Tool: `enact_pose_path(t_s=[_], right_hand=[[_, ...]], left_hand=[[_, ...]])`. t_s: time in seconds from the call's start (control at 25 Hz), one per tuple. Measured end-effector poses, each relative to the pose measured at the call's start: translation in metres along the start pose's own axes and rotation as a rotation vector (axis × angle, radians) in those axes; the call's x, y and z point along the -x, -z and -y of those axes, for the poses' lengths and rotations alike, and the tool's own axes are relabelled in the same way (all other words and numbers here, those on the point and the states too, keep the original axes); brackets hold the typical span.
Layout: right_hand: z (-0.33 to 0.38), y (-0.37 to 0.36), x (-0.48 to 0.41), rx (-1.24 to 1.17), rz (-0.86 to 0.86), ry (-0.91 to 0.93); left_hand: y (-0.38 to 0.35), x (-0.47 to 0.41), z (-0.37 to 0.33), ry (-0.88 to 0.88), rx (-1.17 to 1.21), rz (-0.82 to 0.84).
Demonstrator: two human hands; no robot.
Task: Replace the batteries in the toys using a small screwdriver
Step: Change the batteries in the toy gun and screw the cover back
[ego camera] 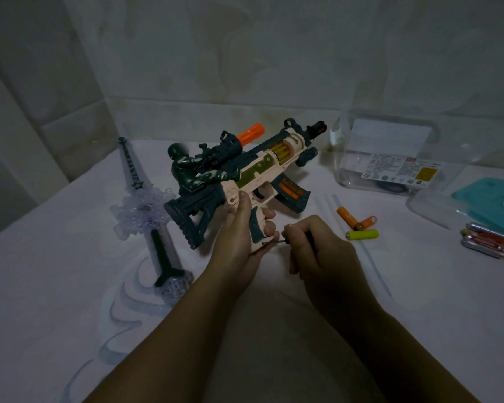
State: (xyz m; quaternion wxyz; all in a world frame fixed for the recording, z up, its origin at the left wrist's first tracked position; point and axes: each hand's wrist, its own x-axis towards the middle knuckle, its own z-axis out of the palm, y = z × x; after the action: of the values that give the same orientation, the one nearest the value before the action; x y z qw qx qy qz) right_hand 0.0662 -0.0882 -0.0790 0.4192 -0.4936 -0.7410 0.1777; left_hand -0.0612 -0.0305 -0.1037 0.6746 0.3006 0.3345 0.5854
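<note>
The left hand (240, 234) grips the toy rifle (253, 175) by its pistol grip. The right hand (314, 245) clasps a small screwdriver (285, 240), tip at the grip's base.

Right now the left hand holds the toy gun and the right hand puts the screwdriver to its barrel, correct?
No. Head view: the left hand holds the toy gun and the right hand puts the screwdriver to the bottom of its grip.

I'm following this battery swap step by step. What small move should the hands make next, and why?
Probably twist the small dark-handled screwdriver in place. The right hand grips it with the tip set against the handle base of the pink and dark green plastic toy gun, which the left hand holds steady. Which direction to turn, the picture cannot settle.
</note>
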Motion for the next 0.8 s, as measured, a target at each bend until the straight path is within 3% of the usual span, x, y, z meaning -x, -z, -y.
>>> enact_pose_path(t_s=[0.12,0.36,0.68,0.8], right_hand=[[0.0012,-0.0002,-0.0005,-0.067,0.005,-0.04],[-0.004,-0.0005,-0.0014,0.004,-0.012,0.108],[-0.0024,-0.0044,-0.0009,-0.067,0.141,-0.057],[-0.002,-0.0023,-0.0019,-0.091,0.087,-0.051]], left_hand=[[0.0001,-0.0002,0.0,0.004,-0.026,-0.013],[-0.0002,-0.0004,-0.0011,0.001,-0.024,-0.024],[-0.0027,0.0006,-0.0021,-0.004,0.007,-0.024],[-0.0019,-0.0005,-0.0009,-0.005,-0.006,-0.03]])
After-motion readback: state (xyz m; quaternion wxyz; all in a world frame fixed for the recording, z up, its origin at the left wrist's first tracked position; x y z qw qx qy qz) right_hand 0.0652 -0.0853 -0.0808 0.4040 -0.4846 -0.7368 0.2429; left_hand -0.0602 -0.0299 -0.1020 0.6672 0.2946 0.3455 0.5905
